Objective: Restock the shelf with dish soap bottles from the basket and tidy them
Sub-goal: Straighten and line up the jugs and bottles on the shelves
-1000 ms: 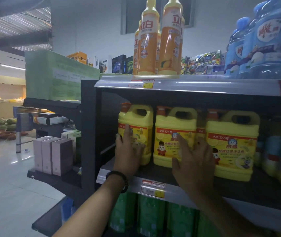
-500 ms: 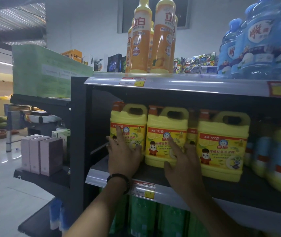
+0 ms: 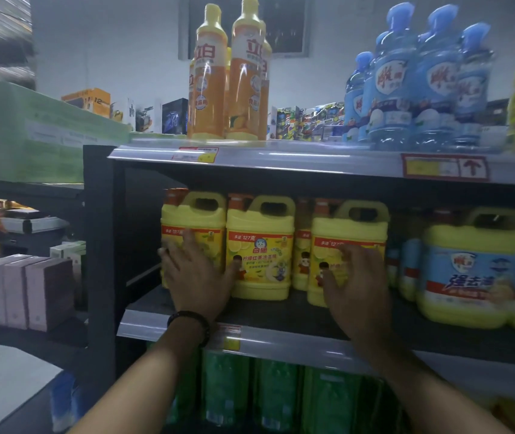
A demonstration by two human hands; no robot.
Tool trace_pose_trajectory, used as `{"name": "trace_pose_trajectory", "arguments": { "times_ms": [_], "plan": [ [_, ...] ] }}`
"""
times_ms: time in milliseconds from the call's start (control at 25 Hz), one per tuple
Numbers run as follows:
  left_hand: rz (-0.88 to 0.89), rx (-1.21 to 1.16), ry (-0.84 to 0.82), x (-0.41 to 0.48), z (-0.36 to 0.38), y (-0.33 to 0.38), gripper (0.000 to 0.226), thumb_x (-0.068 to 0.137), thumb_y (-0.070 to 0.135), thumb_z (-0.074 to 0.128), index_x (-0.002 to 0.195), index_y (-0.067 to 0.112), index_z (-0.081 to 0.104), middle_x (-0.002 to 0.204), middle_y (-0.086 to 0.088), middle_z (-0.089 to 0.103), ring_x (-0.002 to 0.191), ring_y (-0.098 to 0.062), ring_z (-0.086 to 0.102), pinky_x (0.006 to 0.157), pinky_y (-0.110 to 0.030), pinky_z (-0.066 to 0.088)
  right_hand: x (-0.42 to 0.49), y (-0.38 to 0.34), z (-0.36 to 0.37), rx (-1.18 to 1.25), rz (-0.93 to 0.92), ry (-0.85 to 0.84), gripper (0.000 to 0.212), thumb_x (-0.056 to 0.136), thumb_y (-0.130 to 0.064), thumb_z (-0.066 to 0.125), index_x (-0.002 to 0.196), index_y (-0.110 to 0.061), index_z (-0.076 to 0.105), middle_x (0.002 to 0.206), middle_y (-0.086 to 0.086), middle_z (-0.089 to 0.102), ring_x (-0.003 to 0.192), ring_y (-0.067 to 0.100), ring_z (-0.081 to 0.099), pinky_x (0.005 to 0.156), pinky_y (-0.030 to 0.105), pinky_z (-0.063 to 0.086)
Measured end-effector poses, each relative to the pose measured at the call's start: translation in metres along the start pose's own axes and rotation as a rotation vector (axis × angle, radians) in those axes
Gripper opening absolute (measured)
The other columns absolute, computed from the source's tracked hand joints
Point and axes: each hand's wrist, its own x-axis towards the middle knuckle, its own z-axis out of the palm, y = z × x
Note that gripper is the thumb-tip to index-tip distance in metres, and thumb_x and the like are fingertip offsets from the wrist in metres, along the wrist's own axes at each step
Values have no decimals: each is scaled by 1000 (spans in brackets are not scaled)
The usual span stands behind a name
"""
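Note:
Three yellow dish soap jugs with handles stand in a row on the middle shelf (image 3: 281, 321): a left jug (image 3: 193, 220), a middle jug (image 3: 259, 245) and a right jug (image 3: 348, 227). My left hand (image 3: 200, 277) lies flat with spread fingers against the front of the left jug. My right hand (image 3: 356, 280) has its fingers slightly bent against the front of the right jug. More yellow jugs stand behind the row. No basket is in view.
Tall orange bottles (image 3: 228, 83) and blue bottles (image 3: 419, 86) stand on the top shelf. Blue-labelled jugs (image 3: 469, 270) fill the middle shelf's right side. Green bottles (image 3: 278, 399) stand on the shelf below. Pink boxes (image 3: 27, 292) sit on a low rack at the left.
My right hand has moved right, from the middle jug to the right jug. My left hand stays on the left jug. The view has shifted to the right.

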Motion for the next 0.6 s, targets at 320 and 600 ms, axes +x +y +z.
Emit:
{"name": "trace_pose_trajectory", "arguments": {
  "times_ms": [320, 600],
  "plan": [
    [195, 99, 17, -50, 40, 67, 105, 82, 50, 80, 163, 36, 16, 161, -22, 23, 140, -45, 34, 105, -58, 48, 19, 35, -24, -41, 278, -230, 118, 92, -42, 80, 170, -32, -7, 169, 21, 29, 148, 45, 41, 113, 56, 42],
    [205, 85, 20, -52, 55, 61, 103, 88, 43, 75, 165, 36, 7, 164, -20, 16, 139, -48, 30, 102, -60, 51, 10, 41, -9, -25, 136, -170, 122, 89, -44, 84, 170, -38, -8, 143, 18, 56, 126, 37, 59, 99, 46, 51]
  ]
}}
